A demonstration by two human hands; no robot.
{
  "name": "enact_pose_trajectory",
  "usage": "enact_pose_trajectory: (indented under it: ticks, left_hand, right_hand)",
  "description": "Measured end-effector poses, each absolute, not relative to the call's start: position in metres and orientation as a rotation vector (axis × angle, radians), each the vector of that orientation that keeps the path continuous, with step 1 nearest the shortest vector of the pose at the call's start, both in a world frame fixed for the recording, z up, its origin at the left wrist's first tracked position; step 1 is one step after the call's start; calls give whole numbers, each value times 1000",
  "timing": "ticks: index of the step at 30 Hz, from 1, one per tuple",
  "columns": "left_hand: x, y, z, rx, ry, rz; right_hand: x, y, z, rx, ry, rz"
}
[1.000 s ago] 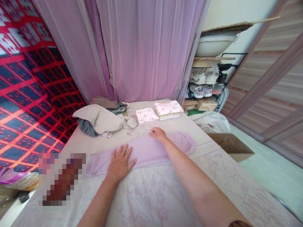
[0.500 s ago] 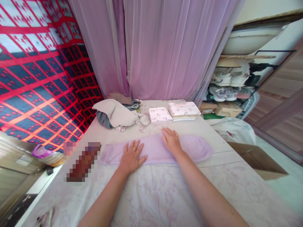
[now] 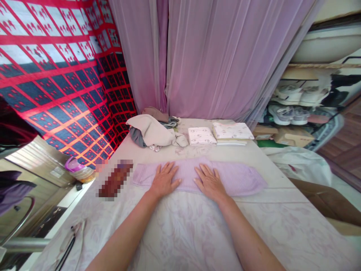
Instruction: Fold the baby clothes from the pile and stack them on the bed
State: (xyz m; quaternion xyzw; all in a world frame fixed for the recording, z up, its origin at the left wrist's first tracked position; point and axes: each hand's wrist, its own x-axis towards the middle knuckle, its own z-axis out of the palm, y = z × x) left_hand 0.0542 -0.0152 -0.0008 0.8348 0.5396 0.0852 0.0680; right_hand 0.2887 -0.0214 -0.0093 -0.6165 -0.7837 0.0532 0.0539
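Note:
A lilac ribbed knit garment [image 3: 239, 177], folded into a long narrow strip, lies flat across the bed [image 3: 191, 233]. My left hand [image 3: 165, 180] rests palm down on its left half, fingers spread. My right hand [image 3: 210, 181] lies palm down just right of the middle, its fingers also apart. Neither hand grips the cloth. Which kind of garment it is, I cannot tell from the folded shape.
Behind the garment are a rumpled pile of clothes [image 3: 153, 131] and folded printed cloths [image 3: 201, 136]. A blurred-out reddish item [image 3: 115, 180] lies at left. Glasses or cords [image 3: 70, 241] lie near the front left edge. A cardboard box [image 3: 324, 199] stands right of the bed.
My right hand has come back toward me over the cloth and now lies flat. My left hand stays on the garment. The view has turned a little to the left.

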Motion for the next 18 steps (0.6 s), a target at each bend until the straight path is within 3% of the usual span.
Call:
enact_pose_trajectory:
  ticks: [10,18]
  left_hand:
    - [-76,-32,15,2468,1589,493]
    - [-90,-39,8,2381,1598,550]
  right_hand:
    - [287,-52,-10,-1336,-2364,267]
    - [282,-51,-22,-1317,-2185,335]
